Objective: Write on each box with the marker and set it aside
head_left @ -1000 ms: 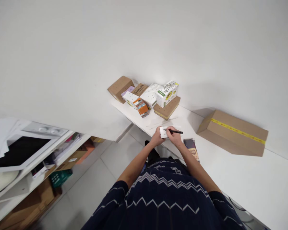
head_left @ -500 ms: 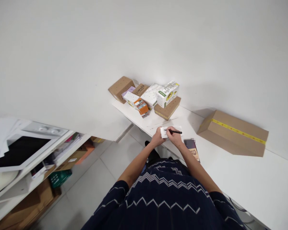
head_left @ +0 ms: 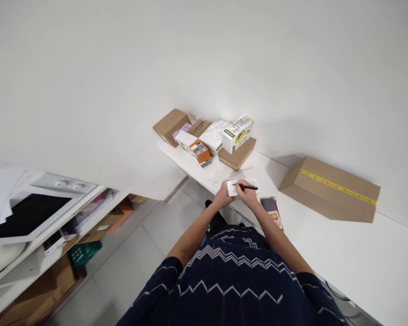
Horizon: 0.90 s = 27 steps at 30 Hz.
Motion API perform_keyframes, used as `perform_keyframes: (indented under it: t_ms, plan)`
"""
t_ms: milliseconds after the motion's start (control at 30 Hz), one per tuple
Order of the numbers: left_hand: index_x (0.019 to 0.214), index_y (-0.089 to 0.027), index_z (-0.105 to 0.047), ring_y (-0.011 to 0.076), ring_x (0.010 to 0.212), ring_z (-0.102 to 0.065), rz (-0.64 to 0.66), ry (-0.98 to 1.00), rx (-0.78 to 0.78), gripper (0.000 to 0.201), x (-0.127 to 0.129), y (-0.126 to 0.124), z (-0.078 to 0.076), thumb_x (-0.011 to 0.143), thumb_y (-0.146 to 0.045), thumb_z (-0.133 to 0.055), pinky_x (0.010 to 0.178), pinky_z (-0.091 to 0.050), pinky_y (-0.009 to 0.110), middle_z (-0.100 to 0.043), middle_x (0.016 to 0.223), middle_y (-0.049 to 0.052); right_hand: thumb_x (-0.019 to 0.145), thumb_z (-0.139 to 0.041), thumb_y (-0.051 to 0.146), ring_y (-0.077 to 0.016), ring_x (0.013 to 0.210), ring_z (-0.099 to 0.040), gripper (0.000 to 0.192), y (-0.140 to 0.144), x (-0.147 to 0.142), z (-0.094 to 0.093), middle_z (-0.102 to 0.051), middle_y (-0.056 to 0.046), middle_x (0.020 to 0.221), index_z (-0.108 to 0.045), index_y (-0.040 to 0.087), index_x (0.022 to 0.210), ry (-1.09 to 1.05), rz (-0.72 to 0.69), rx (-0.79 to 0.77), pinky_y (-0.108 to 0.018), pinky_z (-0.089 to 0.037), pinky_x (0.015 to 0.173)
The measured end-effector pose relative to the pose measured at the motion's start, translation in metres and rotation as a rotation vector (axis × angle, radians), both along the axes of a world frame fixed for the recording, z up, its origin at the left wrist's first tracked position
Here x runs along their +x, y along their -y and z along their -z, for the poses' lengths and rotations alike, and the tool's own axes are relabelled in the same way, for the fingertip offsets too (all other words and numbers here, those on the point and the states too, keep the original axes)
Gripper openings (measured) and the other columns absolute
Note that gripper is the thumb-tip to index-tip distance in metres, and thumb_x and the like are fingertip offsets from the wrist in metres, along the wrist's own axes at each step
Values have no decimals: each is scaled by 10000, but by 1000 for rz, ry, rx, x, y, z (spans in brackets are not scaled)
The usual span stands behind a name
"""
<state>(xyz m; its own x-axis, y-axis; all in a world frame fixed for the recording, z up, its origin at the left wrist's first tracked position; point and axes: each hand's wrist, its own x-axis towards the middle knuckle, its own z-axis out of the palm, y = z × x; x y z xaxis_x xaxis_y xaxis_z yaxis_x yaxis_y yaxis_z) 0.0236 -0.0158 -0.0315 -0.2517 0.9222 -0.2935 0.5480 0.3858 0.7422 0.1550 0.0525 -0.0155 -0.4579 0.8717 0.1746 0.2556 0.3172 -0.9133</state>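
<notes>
The right hand (head_left: pixel 247 195) is closed around a slim black pen (head_left: pixel 247 186), whose tip rests on a small white paper slip (head_left: pixel 232 187) lying near the front edge of the long white surface (head_left: pixel 326 244). The left hand (head_left: pixel 221 198) presses on the slip's left end with curled fingers; whether it grips the paper or only pins it down is too small to tell. Just right of the right forearm a dark smartphone (head_left: pixel 271 209) lies flat on the surface. Farther back, a cluster of small cartons stands together: a white carton with green print (head_left: pixel 237 132) sits on a flat brown cardboard box (head_left: pixel 237 155), an orange and white carton (head_left: pixel 200 151) stands beside it, and a tilted plain brown box (head_left: pixel 170 125) leans at the far left end. Well to the right rests a large brown cardboard box sealed with yellow tape (head_left: pixel 329 189). Off to the left, a white shelf unit (head_left: pixel 37 244) holds papers and boxes
</notes>
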Motion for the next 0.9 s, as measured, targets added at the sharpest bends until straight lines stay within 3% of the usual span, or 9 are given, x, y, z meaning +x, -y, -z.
perform_keyframes:
  t_ms: [100, 200, 333, 433, 500, 600, 733, 900]
  plan:
    - [1242, -214, -349, 242, 906, -610, -10, -7, -13, 690, 0, 0, -1, 630, -197, -665, 773, -475, 341, -586, 1066, 58, 793, -493, 345, -139, 589, -521, 166, 2, 0, -1, -569, 16, 631, -560, 208, 729, -49, 22, -43, -261, -419, 587]
    - [1248, -223, -358, 246, 921, -610, -20, 9, 4, 722, 0, 1, -2, 609, -182, -691, 781, -477, 344, -591, 1080, 61, 816, -497, 376, -118, 514, -497, 201, 3, 3, -5, -541, 37, 557, -541, 206, 718, -201, 123, -196, -235, -405, 522]
    - [1240, -223, -385, 268, 931, -607, -17, 15, 30, 716, -1, 1, 0, 603, -170, -707, 792, -481, 374, -597, 1083, 79, 817, -488, 390, -105, 465, -504, 226, -10, 26, -8, -565, 31, 543, -540, 194, 719, -403, 418, -376, -215, -396, 469]
    - [1245, -210, -383, 271, 951, -605, -39, 32, 72, 722, 0, 1, 3, 600, -164, -704, 818, -484, 386, -590, 1089, 79, 849, -374, 380, -119, 465, -541, 287, -25, 57, 2, -622, -18, 598, -542, 183, 726, -271, 628, -418, -226, -408, 457]
    - [1246, -206, -376, 263, 960, -604, -68, 49, 85, 732, 2, 1, 5, 594, -166, -708, 833, -483, 384, -580, 1103, 78, 863, -348, 356, -125, 466, -560, 312, -31, 75, 16, -627, -31, 572, -545, 181, 696, 55, 586, -455, -227, -421, 480]
    - [1244, -198, -368, 260, 971, -601, -97, 46, 81, 734, 6, 1, 4, 598, -180, -715, 848, -479, 385, -564, 1130, 85, 791, -507, 274, -128, 428, -560, 197, -26, 87, 41, -591, -7, 464, -563, 181, 626, 403, 386, -539, -223, -425, 502]
    - [1243, -195, -371, 273, 987, -596, -94, 15, 73, 729, 8, 1, 1, 605, -195, -725, 839, -480, 386, -558, 1139, 90, 684, -654, 209, -136, 381, -549, 65, -12, 78, 69, -542, 27, 381, -610, 169, 658, 489, 256, -639, -219, -427, 473]
    - [1263, -203, -350, 263, 970, -601, -83, 26, 39, 728, 8, 2, -1, 634, -210, -716, 842, -477, 378, -566, 1146, 88, 786, -594, 301, -176, 619, -671, 304, -8, 78, 76, -695, -59, 721, -609, 120, 1029, 537, 272, -622, -275, -514, 627]
